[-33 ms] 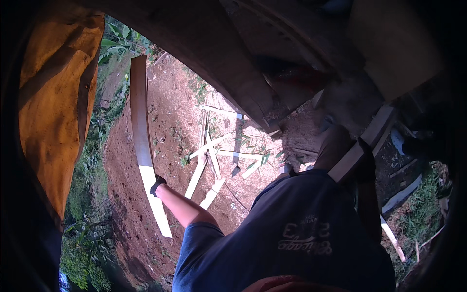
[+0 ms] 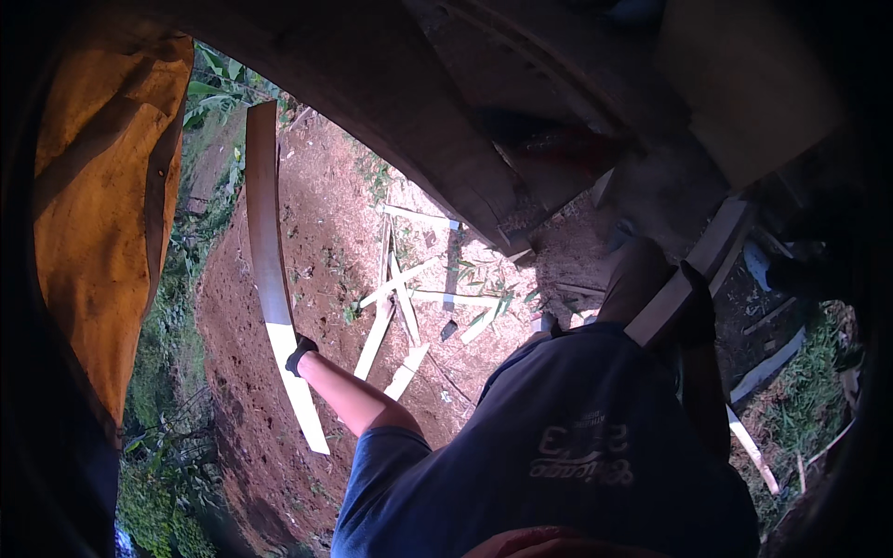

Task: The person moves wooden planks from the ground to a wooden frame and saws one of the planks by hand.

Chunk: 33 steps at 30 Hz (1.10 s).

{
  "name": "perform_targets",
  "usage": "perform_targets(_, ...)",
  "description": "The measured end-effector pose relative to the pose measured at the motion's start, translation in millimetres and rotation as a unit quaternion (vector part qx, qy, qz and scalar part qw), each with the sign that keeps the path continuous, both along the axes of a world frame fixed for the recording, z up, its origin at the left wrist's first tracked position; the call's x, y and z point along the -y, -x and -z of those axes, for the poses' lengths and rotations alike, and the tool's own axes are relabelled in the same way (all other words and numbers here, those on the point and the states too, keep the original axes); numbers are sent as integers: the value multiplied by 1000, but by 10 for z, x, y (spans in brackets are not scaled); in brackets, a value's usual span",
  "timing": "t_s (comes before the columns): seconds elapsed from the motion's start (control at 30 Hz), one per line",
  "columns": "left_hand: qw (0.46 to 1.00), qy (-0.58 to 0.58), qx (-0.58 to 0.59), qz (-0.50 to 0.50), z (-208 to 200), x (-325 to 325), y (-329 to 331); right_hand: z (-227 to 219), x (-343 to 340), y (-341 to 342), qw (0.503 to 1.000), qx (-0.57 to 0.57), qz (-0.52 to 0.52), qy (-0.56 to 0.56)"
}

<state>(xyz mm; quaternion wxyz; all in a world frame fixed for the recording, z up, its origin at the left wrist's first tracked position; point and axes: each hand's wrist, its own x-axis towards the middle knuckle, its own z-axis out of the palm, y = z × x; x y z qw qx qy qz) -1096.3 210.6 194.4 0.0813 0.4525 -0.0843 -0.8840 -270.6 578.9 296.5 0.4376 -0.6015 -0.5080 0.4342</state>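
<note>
My left hand wears a dark glove and grips the edge of a long wooden plank. The plank stands out lengthwise over bare soil at the left, its lower end in bright sun. On the right, in deep shade, my right hand is also in a dark glove. Its fingers are closed round a pale timber beam, whose near end lies against the side of my dark blue shirt. Both palms and most fingers are hidden by the gloves, shade and wood.
Several sunlit wood offcuts lie crossed on the ground ahead. Large dark boards slant across the top. An orange sheet hangs at the far left. Grass and a loose stick are at the lower right.
</note>
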Motion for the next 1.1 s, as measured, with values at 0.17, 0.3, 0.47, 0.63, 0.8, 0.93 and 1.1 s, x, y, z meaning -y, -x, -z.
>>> perform_targets(0.17, 954, 205, -144, 165, -321, -1594, -708, 356, 101, -454, 988, 129, -52, -75)
perform_targets(0.3, 889, 293, -239, 257, -592, -2689, -1139, 200, 93, -353, 999, 23, 24, -13)
perform_targets(0.47, 787, 279, -342, 430, -903, -4064, -1411, -194, 122, -87, 961, -191, 167, 110)
perform_targets(0.63, 661, 231, -382, 603, -771, -4869, -1706, 373, 129, -600, 853, -444, 169, 215)
perform_targets(0.8, 612, 219, -367, 665, -457, -4795, -1926, 670, 386, -860, 846, -474, 165, 179)
perform_targets(0.93, 592, 224, -370, 680, -318, -4665, -2061, 591, 506, -928, 880, -417, 179, 142)
perform_targets(1.1, 588, 227, -378, 679, -248, -4214, -2091, 387, 356, -894, 922, -315, 180, 133)
